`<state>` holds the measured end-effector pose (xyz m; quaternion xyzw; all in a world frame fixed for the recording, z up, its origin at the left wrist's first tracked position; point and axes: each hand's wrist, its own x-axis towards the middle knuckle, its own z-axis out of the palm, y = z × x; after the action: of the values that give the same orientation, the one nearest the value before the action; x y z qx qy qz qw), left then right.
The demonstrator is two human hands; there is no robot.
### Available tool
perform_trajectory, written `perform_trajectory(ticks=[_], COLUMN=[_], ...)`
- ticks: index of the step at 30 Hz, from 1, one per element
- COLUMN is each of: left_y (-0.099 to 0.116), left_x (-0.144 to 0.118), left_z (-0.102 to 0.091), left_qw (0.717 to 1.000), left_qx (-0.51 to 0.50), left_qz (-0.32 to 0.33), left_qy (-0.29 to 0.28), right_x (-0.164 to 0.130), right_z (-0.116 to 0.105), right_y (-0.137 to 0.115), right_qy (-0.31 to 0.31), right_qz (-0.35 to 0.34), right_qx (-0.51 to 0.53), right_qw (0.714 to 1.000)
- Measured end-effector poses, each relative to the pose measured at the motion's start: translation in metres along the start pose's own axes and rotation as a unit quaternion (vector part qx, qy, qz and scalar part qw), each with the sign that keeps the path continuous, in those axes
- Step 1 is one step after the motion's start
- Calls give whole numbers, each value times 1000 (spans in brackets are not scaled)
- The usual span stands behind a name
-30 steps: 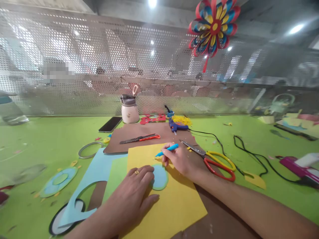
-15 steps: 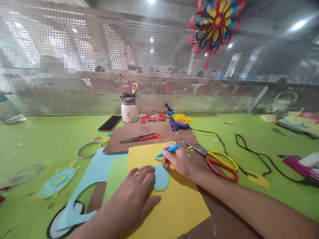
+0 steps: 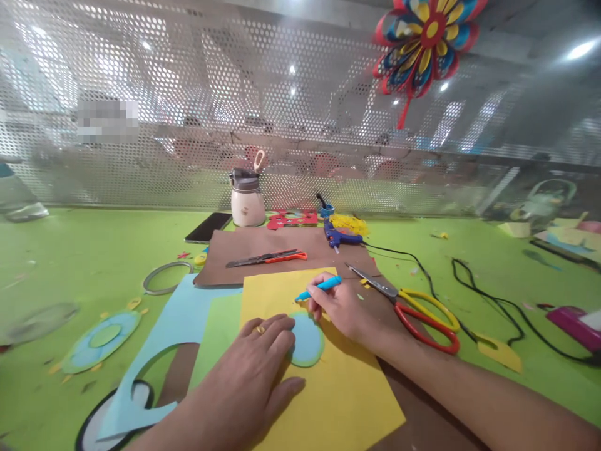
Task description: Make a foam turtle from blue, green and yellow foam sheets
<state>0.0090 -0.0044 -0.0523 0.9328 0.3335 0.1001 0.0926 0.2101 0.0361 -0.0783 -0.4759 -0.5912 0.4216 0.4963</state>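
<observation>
My left hand (image 3: 256,369) lies flat, fingers spread, pressing a light blue paper disc (image 3: 307,341) onto a yellow sheet (image 3: 328,388). A ring sits on one finger. My right hand (image 3: 342,307) grips a blue pen (image 3: 319,288), its tip touching the yellow sheet at the disc's upper edge. The yellow sheet lies over a green sheet (image 3: 216,332), a light blue sheet with a round cut-out (image 3: 173,326) and brown paper (image 3: 277,250).
Red-and-yellow scissors (image 3: 417,307) lie right of my right hand. A thin cutter (image 3: 267,257), a blue glue gun (image 3: 340,237) with black cable, a white bottle (image 3: 247,200), a phone (image 3: 209,227), paper rings and scraps sit on the green table (image 3: 84,250). A perforated metal screen stands behind.
The view has shifted slightly; both hands keep their hold. The pen tip stays at the disc's upper edge with only small movement.
</observation>
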Motion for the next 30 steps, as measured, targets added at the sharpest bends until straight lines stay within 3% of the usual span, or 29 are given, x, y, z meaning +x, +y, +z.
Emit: perform_trajectory(ticks=[30], left_y=[-2], left_x=[1], left_z=[1], left_qw=[1000], left_qx=[9], left_qz=[8], left_qy=[-1], right_x=[0], right_z=[0], right_y=[-1], right_qy=[-13], right_qz=[14], right_qx=[2], right_qw=[1000])
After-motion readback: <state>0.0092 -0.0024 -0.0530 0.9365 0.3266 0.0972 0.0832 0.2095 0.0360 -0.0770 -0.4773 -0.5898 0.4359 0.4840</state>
